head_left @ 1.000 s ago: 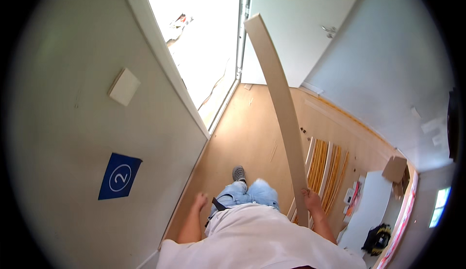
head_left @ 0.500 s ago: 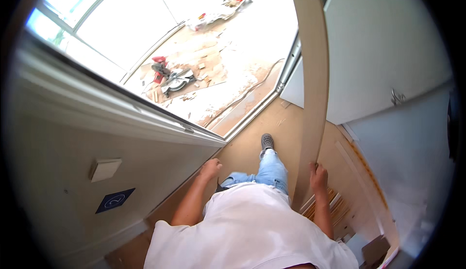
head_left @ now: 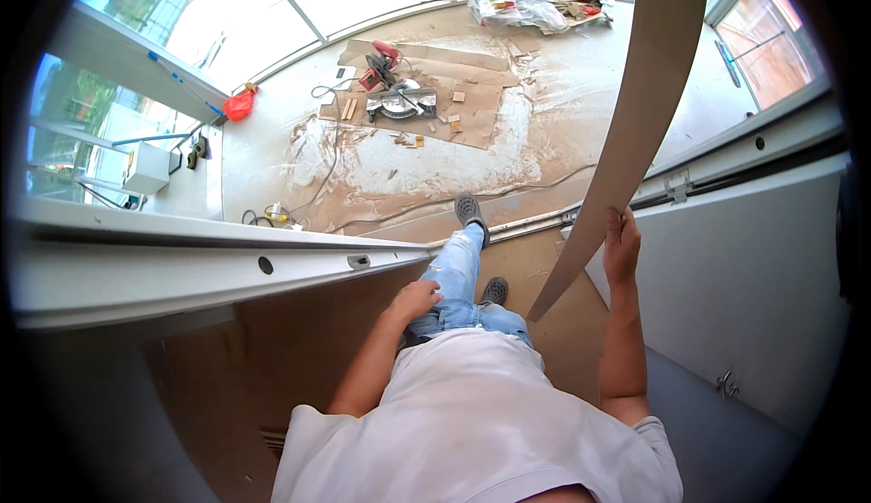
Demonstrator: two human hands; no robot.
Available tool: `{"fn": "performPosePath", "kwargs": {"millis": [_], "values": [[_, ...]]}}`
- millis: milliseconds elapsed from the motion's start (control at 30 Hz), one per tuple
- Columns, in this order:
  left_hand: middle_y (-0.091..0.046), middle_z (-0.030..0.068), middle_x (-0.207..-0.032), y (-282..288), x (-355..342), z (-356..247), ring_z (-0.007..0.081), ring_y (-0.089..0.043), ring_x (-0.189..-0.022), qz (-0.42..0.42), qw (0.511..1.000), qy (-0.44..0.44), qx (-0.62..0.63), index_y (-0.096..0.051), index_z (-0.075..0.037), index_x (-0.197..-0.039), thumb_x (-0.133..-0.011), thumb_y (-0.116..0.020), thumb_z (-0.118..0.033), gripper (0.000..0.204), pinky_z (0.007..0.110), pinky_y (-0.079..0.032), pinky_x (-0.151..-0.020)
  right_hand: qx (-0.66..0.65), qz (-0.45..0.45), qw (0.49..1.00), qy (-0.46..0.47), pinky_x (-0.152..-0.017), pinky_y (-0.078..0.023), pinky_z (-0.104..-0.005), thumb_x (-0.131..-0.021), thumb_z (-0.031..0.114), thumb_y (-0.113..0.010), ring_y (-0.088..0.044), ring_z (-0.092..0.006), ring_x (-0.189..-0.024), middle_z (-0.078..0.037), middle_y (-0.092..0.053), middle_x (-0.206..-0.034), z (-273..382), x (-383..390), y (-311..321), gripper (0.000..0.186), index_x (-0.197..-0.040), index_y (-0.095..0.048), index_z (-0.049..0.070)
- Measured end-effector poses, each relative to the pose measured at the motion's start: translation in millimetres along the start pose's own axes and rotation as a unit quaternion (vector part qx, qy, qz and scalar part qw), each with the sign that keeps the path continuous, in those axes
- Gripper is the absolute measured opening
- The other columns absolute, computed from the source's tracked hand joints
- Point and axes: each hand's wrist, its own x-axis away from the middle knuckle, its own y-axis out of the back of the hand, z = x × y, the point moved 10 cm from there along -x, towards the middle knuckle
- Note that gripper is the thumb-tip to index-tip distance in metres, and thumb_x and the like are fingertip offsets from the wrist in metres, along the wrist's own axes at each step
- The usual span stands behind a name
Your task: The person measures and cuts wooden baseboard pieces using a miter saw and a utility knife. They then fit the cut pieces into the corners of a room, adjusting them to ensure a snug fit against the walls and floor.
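My right hand (head_left: 621, 238) is closed on the edge of a long, flat tan board (head_left: 640, 104). The board slants from near my hips up past the far edge of the view, curved by the lens. Over my left thigh hangs my left hand (head_left: 416, 300), its fingers loosely bent and a little apart, with nothing visible in it. One shoe (head_left: 469, 208) is at the door sill (head_left: 522, 228), the other shoe (head_left: 494, 291) behind it on the brown floor.
Beyond the doorway a red-and-grey miter saw (head_left: 399, 95) sits on cardboard among wood offcuts. A cable (head_left: 337, 154) crosses the dusty floor. Plastic sheeting with scraps (head_left: 522, 11) lies farther back. A white door (head_left: 726, 267) stands at right; a red bag (head_left: 239, 104) is far left.
I have stepped forward to the doorway and turned left. The board has come along in my right hand, and its far end now leans rightward. My left hand has moved over my thigh.
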Motion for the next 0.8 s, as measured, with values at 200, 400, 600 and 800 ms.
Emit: {"fn": "performPosePath", "kwargs": {"millis": [200,400,600,800], "values": [[-0.068,0.0208,-0.117,45.3,-114.3,-23.1,0.0376,-0.064,-0.11,-0.011,0.999,-0.037,0.016,-0.066,-0.002,-0.12,-0.091,-0.063,-0.033,0.043,0.046,-0.05,-0.095,-0.002,0.108,0.987,0.121,-0.072,-0.045,-0.0239,-0.106,0.026,-0.053,-0.052,-0.0069,-0.078,-0.001,-0.063,-0.087,104.0,-147.4,-74.0,0.031,-0.118,-0.06,-0.002],[-0.067,0.0213,-0.121,136.4,-252.0,-17.4,0.0385,-0.061,-0.115,-0.097,0.987,-0.012,0.129,-0.065,-0.001,-0.121,-0.093,-0.063,-0.033,0.042,0.045,-0.048,-0.099,0.044,0.194,0.954,0.224,-0.073,-0.049,-0.0319,-0.104,0.028,-0.057,-0.059,-0.0215,-0.074,-0.013,-0.066,-0.084,186.0,-282.4,-201.2,0.029,-0.112,-0.058,0.0],[-0.067,0.0207,-0.119,282.6,-286.0,-11.6,0.0383,-0.062,-0.113,-0.166,0.977,-0.007,0.131,-0.063,-0.003,-0.124,-0.091,-0.065,-0.03,0.043,0.047,-0.049,-0.095,0.119,0.299,0.907,0.272,-0.065,-0.052,-0.0433,-0.099,0.027,-0.063,-0.066,-0.0404,-0.074,-0.019,-0.067,-0.082,195.7,-375.8,-335.2,0.026,-0.106,-0.055,0.003],[-0.067,0.0183,-0.113,450.5,-230.7,-118.3,0.034,-0.063,-0.109,-0.277,0.956,-0.098,0.002,-0.063,-0.002,-0.12,-0.088,-0.067,-0.017,0.035,0.044,-0.051,-0.091,0.245,0.412,0.83,0.285,-0.062,-0.052,-0.0493,-0.095,0.038,-0.065,-0.067,-0.0416,-0.072,-0.02,-0.067,-0.076,106.1,-427.6,-456.3,0.033,-0.101,-0.056,0.006]]}}
